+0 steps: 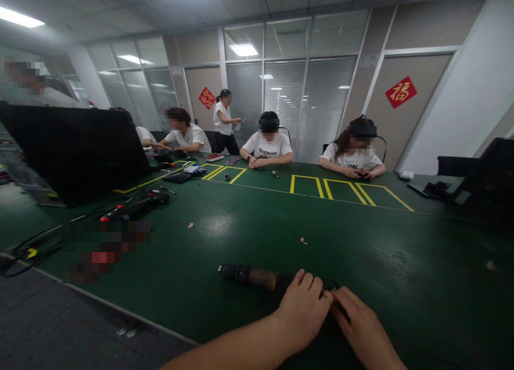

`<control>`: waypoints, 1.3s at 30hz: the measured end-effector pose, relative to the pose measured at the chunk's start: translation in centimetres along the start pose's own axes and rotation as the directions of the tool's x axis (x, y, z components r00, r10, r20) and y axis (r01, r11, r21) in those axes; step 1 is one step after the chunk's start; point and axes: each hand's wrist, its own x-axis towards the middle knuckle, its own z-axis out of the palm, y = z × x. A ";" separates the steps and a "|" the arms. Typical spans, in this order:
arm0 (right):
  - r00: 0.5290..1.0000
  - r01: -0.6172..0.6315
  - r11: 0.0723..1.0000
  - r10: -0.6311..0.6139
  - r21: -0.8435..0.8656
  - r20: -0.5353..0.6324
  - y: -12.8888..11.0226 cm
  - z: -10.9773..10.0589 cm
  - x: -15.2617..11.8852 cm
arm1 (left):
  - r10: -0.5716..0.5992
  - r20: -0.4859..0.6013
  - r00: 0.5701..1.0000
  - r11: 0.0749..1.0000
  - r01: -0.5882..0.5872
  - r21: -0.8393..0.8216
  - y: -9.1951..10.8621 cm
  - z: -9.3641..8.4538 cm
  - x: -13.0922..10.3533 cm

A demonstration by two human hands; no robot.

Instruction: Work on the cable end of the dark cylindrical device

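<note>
Both hands, left hand (304, 308) and right hand (359, 327), grip the dark tool (252, 277) pointing toward nine o'clock on the table (361, 241); best held firmly, steadily.

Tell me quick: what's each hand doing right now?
Left hand: closed over the dark cylindrical tool on the green table.
Right hand: on the tool's hidden end; grip cannot be told.

We see a green counter (361, 236) with yellow marked boxes (307, 185); on it a dark cylindrical tool (251, 276) near us, small scraps (303, 241), a black-and-red power tool (136, 206) left, cables (28, 249), a laptop (76, 150)
</note>
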 end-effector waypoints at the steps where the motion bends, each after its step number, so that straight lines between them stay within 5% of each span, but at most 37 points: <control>1: 1.000 -0.001 1.000 0.001 0.001 0.001 0.1 0.0 0.0 | -0.006 -0.002 1.000 1.000 0.006 -0.001 0.0 0.1 0.0; 39: 0.995 0.071 0.996 -0.074 -0.049 -0.067 -0.1 -0.2 0.1 | 0.027 0.027 0.999 0.999 -0.027 -0.028 -0.5 -0.5 -0.2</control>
